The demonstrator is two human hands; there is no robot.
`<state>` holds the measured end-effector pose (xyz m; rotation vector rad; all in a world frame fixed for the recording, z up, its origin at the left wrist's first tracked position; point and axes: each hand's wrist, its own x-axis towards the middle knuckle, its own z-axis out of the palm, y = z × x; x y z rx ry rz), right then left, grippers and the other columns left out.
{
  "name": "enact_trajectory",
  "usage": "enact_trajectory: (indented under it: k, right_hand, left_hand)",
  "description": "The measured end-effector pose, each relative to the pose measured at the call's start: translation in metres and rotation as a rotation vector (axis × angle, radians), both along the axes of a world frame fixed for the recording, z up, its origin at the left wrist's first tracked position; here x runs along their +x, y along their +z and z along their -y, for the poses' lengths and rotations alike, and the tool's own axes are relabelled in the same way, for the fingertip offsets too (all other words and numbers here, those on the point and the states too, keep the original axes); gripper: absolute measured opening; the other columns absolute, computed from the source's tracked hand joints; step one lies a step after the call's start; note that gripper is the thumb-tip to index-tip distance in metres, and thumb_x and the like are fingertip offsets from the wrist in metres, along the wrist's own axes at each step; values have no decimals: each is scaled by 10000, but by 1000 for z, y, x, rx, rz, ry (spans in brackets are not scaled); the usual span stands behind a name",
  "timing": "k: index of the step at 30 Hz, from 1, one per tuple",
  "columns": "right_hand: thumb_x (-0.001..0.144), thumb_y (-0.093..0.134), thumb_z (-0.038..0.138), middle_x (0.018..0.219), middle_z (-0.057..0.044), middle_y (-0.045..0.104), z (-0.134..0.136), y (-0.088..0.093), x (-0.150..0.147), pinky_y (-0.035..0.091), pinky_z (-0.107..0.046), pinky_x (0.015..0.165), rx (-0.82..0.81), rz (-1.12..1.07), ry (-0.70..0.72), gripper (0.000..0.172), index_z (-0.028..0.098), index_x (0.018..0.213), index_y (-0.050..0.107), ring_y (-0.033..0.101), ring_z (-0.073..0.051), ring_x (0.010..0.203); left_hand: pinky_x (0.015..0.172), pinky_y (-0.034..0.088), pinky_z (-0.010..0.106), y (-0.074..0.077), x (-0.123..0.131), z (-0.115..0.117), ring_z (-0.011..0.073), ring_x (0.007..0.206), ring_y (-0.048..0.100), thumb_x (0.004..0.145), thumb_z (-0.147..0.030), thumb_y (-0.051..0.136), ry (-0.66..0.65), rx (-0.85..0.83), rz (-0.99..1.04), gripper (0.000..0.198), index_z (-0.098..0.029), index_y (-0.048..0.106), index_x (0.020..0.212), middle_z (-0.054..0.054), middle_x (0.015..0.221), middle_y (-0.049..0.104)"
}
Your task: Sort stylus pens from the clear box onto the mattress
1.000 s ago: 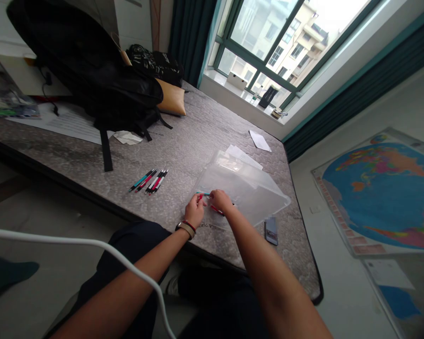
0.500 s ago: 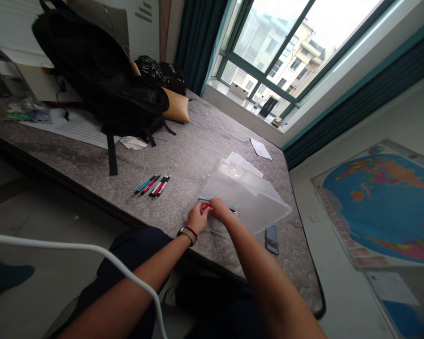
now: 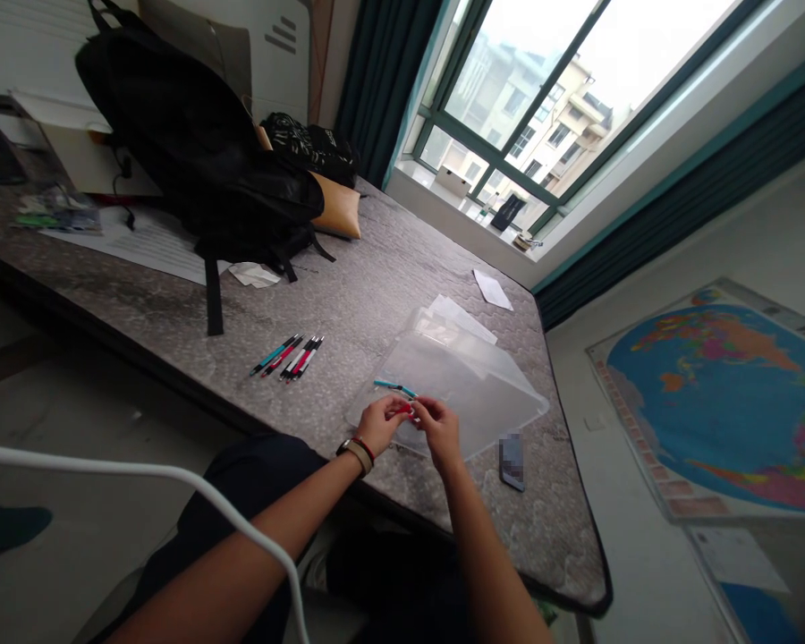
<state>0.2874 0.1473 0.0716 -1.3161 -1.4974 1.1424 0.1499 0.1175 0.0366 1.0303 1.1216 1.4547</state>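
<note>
My left hand (image 3: 379,424), with a watch and a red band at the wrist, pinches a red pen part (image 3: 404,410). My right hand (image 3: 441,431) meets it from the other side, its thumb and fingertips closed at the same red piece; the fingers hide most of it. Just beyond the fingertips, a turquoise pen (image 3: 387,385) lies on a translucent plastic folder (image 3: 479,385). Left of the hands, several pens (image 3: 287,358) in turquoise, red, white and black lie side by side on the patterned bed-like surface (image 3: 349,295).
A black backpack (image 3: 194,134) stands at the back left, beside a tan pouch (image 3: 337,207) and papers (image 3: 127,241). A phone (image 3: 511,462) lies right of the folder. A white cable (image 3: 174,471) crosses the lower left. White paper (image 3: 492,290) lies near the window.
My right hand has drawn back and to the right, its fingers now facing the left hand at the red piece. The turquoise pen on the folder shows more fully.
</note>
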Motion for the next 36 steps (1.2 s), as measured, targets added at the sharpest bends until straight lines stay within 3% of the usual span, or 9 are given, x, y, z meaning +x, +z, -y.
enact_trajectory:
  k: [5, 12, 15, 19, 22, 26, 33, 36]
  right_hand:
    - [808, 619, 490, 823, -61, 696, 12, 14, -1, 513, -262, 532, 118, 215, 57, 345, 177, 929, 700, 624, -182, 701]
    - [891, 539, 414, 916, -69, 680, 18, 21, 11, 527, -275, 681, 259, 524, 134, 259, 219, 906, 709, 629, -194, 851]
    - [909, 519, 377, 946, -68, 670, 24, 18, 12, 522, -268, 690, 287, 554, 170, 252, 235, 953, 723, 623, -189, 867]
    - [910, 511, 357, 983, -74, 664, 34, 8, 9, 519, -271, 648, 270, 539, 175, 313, 248, 1156, 670, 628, -182, 815]
    - [904, 500, 341, 1008, -80, 674, 34, 1, 11, 519, -281, 670, 265, 528, 111, 331, 228, 1176, 652, 636, -180, 804]
    - [873, 511, 319, 963, -71, 699, 10, -3, 17, 511, -293, 739, 222, 609, -3, 305, 185, 1098, 668, 648, -173, 766]
    - [871, 534, 210, 1025, -77, 699, -51, -3, -5, 428, -233, 833, 144, 1175, 240, 222, 184, 1021, 695, 631, -173, 956]
    - [892, 519, 211, 1049, -92, 691, -63, -8, -22, 412, -230, 822, 127, 1269, 302, 224, 194, 1025, 697, 625, -180, 979]
  left_hand:
    - [779, 550, 300, 2, 0, 4, 182, 839, 696, 757, -228, 669, 1, 0, -50, 157, -171, 670, 904, 63, 907, 729]
    - [774, 538, 292, 2, 1, 7, 181, 830, 686, 767, -219, 660, -11, 17, -175, 118, -201, 692, 880, 42, 873, 728]
    - [779, 535, 291, 1, 3, 9, 182, 839, 684, 780, -209, 642, -31, 30, -200, 105, -208, 690, 874, 37, 872, 726]
    - [759, 536, 279, -2, 7, 9, 168, 824, 685, 780, -173, 616, -42, -3, -162, 117, -192, 662, 886, 42, 881, 723]
    - [768, 536, 288, -6, 7, 7, 165, 810, 680, 767, -161, 619, -67, -16, -178, 122, -184, 662, 879, 47, 868, 720]
    - [768, 530, 295, -9, 6, 5, 165, 792, 667, 740, -174, 645, -99, -17, -225, 107, -191, 669, 843, 32, 827, 710]
    - [728, 514, 282, -6, 7, 7, 175, 769, 656, 711, -122, 616, -109, -10, -268, 122, -217, 665, 770, 18, 792, 707]
    - [718, 508, 280, -4, 7, 7, 172, 756, 651, 708, -131, 615, -108, -16, -260, 122, -211, 664, 786, 16, 779, 702]
